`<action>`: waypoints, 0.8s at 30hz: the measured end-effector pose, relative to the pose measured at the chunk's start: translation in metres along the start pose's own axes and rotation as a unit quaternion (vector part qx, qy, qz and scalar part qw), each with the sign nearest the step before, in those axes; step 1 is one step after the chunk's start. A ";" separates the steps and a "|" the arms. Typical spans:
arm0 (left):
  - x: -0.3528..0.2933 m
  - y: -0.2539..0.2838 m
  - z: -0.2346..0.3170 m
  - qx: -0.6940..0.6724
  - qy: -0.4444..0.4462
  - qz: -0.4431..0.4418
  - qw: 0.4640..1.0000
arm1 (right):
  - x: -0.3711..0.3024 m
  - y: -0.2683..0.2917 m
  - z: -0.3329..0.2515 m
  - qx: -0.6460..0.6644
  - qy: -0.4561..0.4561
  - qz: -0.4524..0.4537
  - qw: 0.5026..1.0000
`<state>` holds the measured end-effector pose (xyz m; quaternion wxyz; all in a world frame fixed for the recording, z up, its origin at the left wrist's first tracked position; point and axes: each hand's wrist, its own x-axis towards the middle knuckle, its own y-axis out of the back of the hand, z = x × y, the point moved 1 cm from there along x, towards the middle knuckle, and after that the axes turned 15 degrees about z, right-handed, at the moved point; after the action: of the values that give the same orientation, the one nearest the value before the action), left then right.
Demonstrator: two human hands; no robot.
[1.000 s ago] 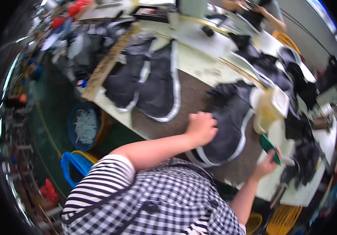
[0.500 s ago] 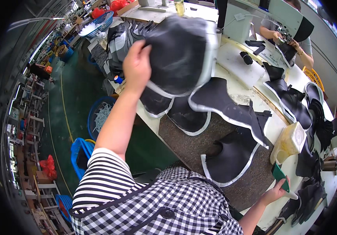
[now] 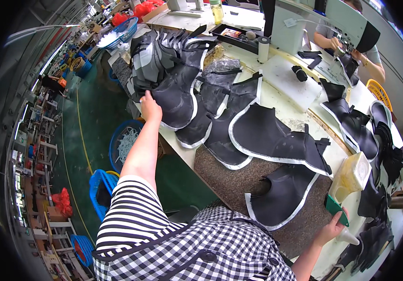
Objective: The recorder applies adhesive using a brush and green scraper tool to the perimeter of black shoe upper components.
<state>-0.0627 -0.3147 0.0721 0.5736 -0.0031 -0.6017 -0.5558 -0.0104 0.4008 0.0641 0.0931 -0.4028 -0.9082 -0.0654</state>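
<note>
My left hand [image 3: 151, 108] pinches the left edge of a black shoe upper piece [image 3: 178, 98] with white edging, lying beside a heap of grey and black pieces [image 3: 157, 58]. My right hand [image 3: 331, 229] grips a green flat scraper [image 3: 336, 210], next to a cut-open cream plastic container [image 3: 350, 175]. Between my hands, another black upper piece [image 3: 276, 199] with white edging rests on a brown speckled board [image 3: 215, 171]. A larger upper piece [image 3: 267, 133] lies beyond it, and others overlap to its left.
A co-worker's hands [image 3: 351, 54] are at a sewing machine [image 3: 325, 23] at the far right. More black pieces [image 3: 358, 129] lie along the right side. A black tray [image 3: 239, 40] and a white spool [image 3: 263, 49] stand at the back. Blue baskets [image 3: 102, 192] sit on the green floor at left.
My left hand has lowered the black upper piece from mid-air onto the far-left end of the table, beside the heap. My right hand stays nearly in place with the green scraper.
</note>
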 end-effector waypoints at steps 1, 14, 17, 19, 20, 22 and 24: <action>-0.003 0.005 0.016 0.013 -0.022 0.087 0.996 | -0.002 0.002 0.002 -0.006 0.000 0.005 1.000; -0.139 0.007 0.295 -0.156 -0.513 -0.347 0.770 | -0.011 0.004 -0.019 0.012 -0.028 0.053 0.998; -0.127 -0.007 0.322 -0.085 -0.533 -0.438 0.718 | -0.012 0.023 -0.024 0.001 -0.027 0.062 0.998; -0.110 0.021 0.343 -0.222 -0.428 -0.502 0.718 | -0.014 0.040 -0.018 0.016 -0.035 0.099 0.994; -0.101 0.043 0.356 -0.292 -0.393 -0.519 0.700 | -0.016 0.046 -0.015 0.015 -0.035 0.108 0.993; -0.085 0.089 0.378 -0.452 -0.302 -0.551 0.634 | -0.017 0.059 -0.011 0.003 -0.035 0.118 0.992; -0.079 0.139 0.391 -0.538 -0.247 -0.563 0.577 | -0.018 0.064 -0.010 0.009 -0.040 0.127 0.991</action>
<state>-0.2151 0.0512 0.2175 -0.1324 -0.1083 -0.1911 -0.9665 0.0505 0.4282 0.0729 0.0684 -0.5163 -0.8532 -0.0287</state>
